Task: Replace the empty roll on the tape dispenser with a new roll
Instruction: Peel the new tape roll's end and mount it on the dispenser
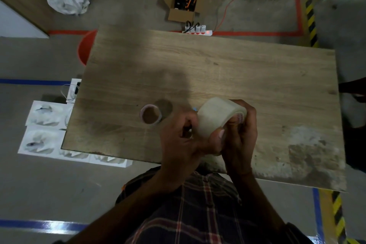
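While both hands' grip pinched the translucent new tape roll (216, 118), the empty cardboard core (151, 114) sat on the worn wooden surface (237, 65) above grey floor (39, 184).

Single view only, head-mounted, wide-angle. Looks steeply down and forward over the wearer's chest onto the wooden bench (217, 69), whose near edge runs close below the lens. Both hands sit close to the camera, low centre: left hand (182, 140), right hand (241, 134). Frame edges bend; floor (39, 188) visible round the bench on all sides. Far wall base at top.
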A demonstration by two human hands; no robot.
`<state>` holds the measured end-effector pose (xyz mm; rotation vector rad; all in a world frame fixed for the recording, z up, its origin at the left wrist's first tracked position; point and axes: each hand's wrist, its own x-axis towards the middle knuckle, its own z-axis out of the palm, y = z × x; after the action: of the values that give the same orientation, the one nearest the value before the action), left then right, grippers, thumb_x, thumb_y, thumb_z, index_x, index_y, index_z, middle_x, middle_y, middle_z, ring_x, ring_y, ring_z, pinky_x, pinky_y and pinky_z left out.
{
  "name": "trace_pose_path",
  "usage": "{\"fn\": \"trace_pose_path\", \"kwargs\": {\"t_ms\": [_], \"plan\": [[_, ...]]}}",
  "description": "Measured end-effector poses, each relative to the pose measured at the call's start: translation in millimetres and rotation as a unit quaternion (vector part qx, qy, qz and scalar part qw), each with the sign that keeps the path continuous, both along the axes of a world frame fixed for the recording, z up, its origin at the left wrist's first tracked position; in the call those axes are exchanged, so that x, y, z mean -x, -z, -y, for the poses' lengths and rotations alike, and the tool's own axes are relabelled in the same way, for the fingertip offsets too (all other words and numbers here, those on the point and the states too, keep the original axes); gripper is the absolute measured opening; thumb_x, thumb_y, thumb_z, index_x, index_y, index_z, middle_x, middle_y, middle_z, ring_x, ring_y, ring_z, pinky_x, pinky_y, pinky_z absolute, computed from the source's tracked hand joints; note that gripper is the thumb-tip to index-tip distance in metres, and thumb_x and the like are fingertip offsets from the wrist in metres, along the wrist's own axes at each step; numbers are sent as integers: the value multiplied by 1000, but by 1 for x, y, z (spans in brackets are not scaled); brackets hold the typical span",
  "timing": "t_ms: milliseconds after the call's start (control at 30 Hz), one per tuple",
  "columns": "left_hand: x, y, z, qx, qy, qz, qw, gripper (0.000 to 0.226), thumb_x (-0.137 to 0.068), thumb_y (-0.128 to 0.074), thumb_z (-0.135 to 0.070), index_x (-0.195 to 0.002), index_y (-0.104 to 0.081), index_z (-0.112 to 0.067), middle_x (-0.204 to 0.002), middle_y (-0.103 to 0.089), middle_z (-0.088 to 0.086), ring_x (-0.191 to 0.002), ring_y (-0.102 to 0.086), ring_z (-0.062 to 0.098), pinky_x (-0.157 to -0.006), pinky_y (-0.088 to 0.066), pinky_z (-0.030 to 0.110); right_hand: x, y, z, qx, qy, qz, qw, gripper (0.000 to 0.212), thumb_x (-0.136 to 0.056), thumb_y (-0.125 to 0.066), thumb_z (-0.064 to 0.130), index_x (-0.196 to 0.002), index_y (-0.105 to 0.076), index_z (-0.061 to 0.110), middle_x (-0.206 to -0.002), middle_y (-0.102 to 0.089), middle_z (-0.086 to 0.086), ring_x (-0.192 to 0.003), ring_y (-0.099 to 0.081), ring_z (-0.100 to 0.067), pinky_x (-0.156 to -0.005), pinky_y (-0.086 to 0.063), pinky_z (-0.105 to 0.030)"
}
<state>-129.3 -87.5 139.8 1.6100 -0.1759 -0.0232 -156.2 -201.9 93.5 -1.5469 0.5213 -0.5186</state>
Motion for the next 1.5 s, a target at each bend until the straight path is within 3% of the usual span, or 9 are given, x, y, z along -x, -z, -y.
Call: {"fn": "trace_pose_path", "kwargs": {"t_ms": [100, 267, 433, 700, 800, 900, 1167, 1333, 1500], "plan": [[-1, -5, 1, 9, 8, -13, 1000, 41, -64, -85, -17, -90, -55, -27, -82, -64, 10, -70, -62, 24, -54, -50, 30, -1, 0, 0, 3, -2, 3, 1000, 27, -95, -44, 32, -114, -54, 16, -105, -62, 4, -94, -61, -14, -75, -50, -28], [-2, 0, -1, -23, -9, 9, 1000, 40, -65, -84, -25, -86, -51, -31, -79, -58, -12, -67, -54, 17, -53, -45, 31, -2, -3, 1, 10, -9, 13, 1000, 31, -95, -43, 32, -114, -53, 10, -104, -62, -2, -93, -60, -16, -75, -50, -27], [-6, -4, 1, -20, 8, -19, 1000, 43, -64, -86, -16, -95, -58, -26, -84, -67, -1, -74, -67, 10, -58, -52, 22, -5, -1, 0, 7, -7, 11, 1000, 30, -95, -43, 32, -115, -52, 11, -106, -62, -3, -95, -61, -16, -76, -51, -31], [-6, 4, -2, -38, -10, 29, 999, 34, -69, -83, -30, -75, -51, -24, -71, -56, -11, -62, -54, 9, -50, -45, 33, -6, 0, 0, 1, -12, 14, 1000, 23, -95, -44, 33, -113, -54, 23, -106, -62, 2, -96, -61, -17, -75, -53, -36], [-7, -2, 0, -11, -4, -15, 1000, 40, -65, -89, -24, -85, -54, -29, -76, -66, -14, -66, -62, 1, -54, -49, 20, -8, 0, -1, 6, -10, 17, 1000, 22, -95, -43, 33, -112, -54, 25, -105, -63, 11, -95, -61, -9, -76, -51, -29], [-7, -3, 0, -17, 3, -18, 1000, 44, -64, -86, -16, -97, -58, -25, -83, -70, -4, -72, -67, 2, -58, -51, 17, -8, 1, -1, 6, -10, 23, 1000, 23, -95, -43, 30, -112, -53, 20, -103, -63, 10, -93, -60, -6, -75, -50, -23], [-9, 3, -3, -28, -8, 10, 1000, 38, -63, -85, -19, -86, -55, -21, -79, -63, 0, -64, -60, 10, -52, -48, 25, -7, 0, -1, 6, -11, 22, 1000, 26, -95, -43, 32, -112, -54, 15, -104, -62, 0, -94, -60, -17, -75, -51, -36], [-6, 2, -2, -28, -15, -9, 999, 41, -62, -86, -19, -80, -51, -30, -71, -62, -19, -62, -58, -5, -53, -43, 12, -7, 1, -2, 15, -13, 22, 1000, 42, -96, -45, 53, -114, -53, 16, -106, -62, 7, -96, -61, -13, -76, -51, -30], [-8, 1, -2, -18, 5, 2, 1000, 41, -63, -85, -17, -93, -57, -21, -79, -65, -8, -68, -64, 1, -57, -47, 15, -6, -1, -3, 13, -4, 17, 1000, 46, -94, -46, 58, -114, -54, 17, -107, -62, -4, -96, -61, -21, -76, -53, -40]]}}
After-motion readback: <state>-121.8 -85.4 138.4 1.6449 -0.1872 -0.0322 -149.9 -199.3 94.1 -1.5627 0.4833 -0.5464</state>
